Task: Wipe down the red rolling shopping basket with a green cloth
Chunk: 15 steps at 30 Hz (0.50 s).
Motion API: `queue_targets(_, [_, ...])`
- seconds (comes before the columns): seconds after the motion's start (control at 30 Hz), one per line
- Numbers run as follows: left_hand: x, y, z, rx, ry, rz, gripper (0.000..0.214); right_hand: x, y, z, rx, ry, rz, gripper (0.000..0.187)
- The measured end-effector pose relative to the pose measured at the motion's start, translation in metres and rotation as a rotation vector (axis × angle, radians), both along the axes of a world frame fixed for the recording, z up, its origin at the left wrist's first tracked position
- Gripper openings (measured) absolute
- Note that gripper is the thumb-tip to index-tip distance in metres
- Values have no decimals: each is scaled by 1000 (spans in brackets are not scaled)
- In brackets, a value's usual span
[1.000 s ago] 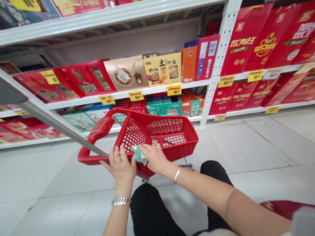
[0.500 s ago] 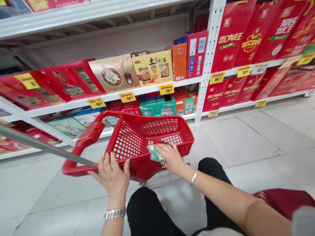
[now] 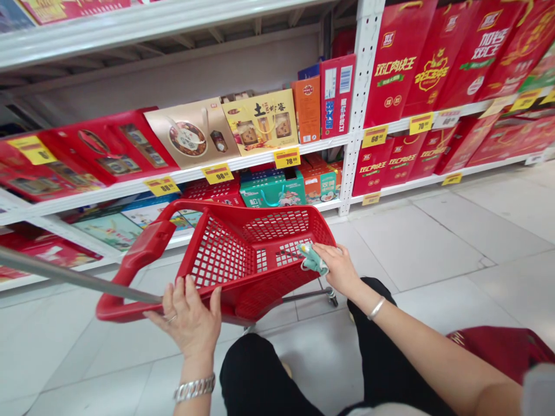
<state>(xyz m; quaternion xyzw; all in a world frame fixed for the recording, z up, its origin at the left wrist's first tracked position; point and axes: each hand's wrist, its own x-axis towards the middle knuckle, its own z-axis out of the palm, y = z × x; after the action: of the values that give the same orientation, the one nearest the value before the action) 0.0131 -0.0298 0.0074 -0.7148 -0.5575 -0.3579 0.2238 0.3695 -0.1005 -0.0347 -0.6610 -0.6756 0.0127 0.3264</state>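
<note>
A red plastic mesh shopping cart basket on small wheels stands in front of me, its red handle reaching back toward me on the left. My left hand rests on the basket's near rim, with a grey metal pole ending just beside it. My right hand is at the basket's far right corner, shut on a crumpled mint-green packet or cloth. That item's exact kind is hard to tell. A metal-link watch circles my left wrist.
White metal shelving holds boxed gifts and red gift bags, with yellow price tags along its edges. Pale floor tiles lie under the basket. My black-trousered legs and a dark red bag sit low down.
The basket has swung left in view. My right hand has slid along the basket toward its far right corner, carrying the green item. My left hand stays on the rim.
</note>
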Motion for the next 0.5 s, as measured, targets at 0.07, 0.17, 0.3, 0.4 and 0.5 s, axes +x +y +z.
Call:
queue_targets(0.07, [0, 0, 0, -3, -6, 1, 71, 11, -2, -4, -1, 7, -40, 66])
queue_targets(0.17, [0, 0, -1, -30, -40, -2, 70, 28, -5, -11, -17, 37, -81, 65])
queue_targets(0.3, [0, 1, -2, -35, -59, -1, 70, 47, -3, -13, 23, 159, -9, 54])
queue_targets(0.4, [2, 1, -2, -9, -32, 6, 69, 47, 3, -4, 105, 335, 38, 44])
queue_targets(0.5, [4, 0, -1, 8, -15, 21, 68, 27, 13, 13, 175, 392, 3, 44])
